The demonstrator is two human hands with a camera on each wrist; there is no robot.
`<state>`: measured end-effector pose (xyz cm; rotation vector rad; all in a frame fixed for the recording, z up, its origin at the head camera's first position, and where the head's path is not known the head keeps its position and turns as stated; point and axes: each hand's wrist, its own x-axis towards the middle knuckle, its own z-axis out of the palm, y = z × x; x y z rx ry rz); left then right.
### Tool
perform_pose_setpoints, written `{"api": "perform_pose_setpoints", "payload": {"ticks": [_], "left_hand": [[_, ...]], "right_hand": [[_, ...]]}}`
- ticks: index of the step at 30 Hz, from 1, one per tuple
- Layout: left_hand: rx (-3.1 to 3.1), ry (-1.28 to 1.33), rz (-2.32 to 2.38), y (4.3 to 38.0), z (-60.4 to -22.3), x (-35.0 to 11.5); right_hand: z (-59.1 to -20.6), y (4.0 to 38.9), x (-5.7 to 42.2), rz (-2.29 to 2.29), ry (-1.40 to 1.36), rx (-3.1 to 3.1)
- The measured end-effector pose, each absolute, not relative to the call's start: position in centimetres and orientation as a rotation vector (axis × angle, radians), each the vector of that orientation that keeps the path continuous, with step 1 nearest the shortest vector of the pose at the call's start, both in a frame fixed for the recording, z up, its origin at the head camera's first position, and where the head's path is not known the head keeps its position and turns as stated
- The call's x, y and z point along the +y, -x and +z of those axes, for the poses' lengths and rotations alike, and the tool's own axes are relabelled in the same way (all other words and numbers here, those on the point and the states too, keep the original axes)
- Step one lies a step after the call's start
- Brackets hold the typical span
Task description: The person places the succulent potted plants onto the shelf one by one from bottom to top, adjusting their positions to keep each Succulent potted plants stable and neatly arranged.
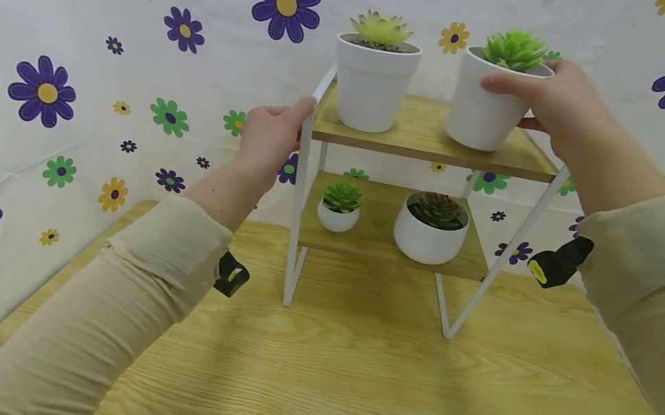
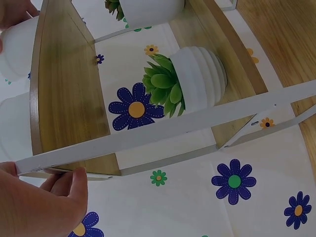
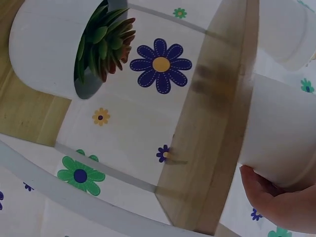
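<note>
A two-tier shelf with a white metal frame (image 1: 298, 210) and wooden boards stands on the table. My left hand (image 1: 272, 136) grips the upper left corner of its frame; the left wrist view shows thumb and fingers around the bar. On the right of the top board, my right hand (image 1: 569, 108) holds the rim of a white pot (image 1: 484, 108) with a bright green succulent (image 1: 515, 50). Beside it on the top board stands another white pot (image 1: 374, 88) with a yellow-green succulent (image 1: 381, 29). The right hand's far fingers are partly hidden behind the pot.
On the lower board sit a small white pot (image 1: 337, 219) with a green succulent and a rounder white bowl-shaped pot (image 1: 430, 239) with a dark reddish succulent. The wooden table (image 1: 300, 370) extends in front. A flower-patterned cloth (image 1: 84, 149) hangs behind and at the left.
</note>
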<state>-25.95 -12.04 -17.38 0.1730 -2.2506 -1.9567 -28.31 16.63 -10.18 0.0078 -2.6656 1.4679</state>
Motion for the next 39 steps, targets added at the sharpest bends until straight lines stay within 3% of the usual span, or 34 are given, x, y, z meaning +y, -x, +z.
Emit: {"api": "perform_pose_setpoints", "payload": {"ticks": [39], "left_hand": [[-2.252, -0.202, -1.954, 26.0, -17.3, -12.0]], "right_hand": [[-12.6, 26.8, 18.1, 1.444, 0.023, -2.802]]}}
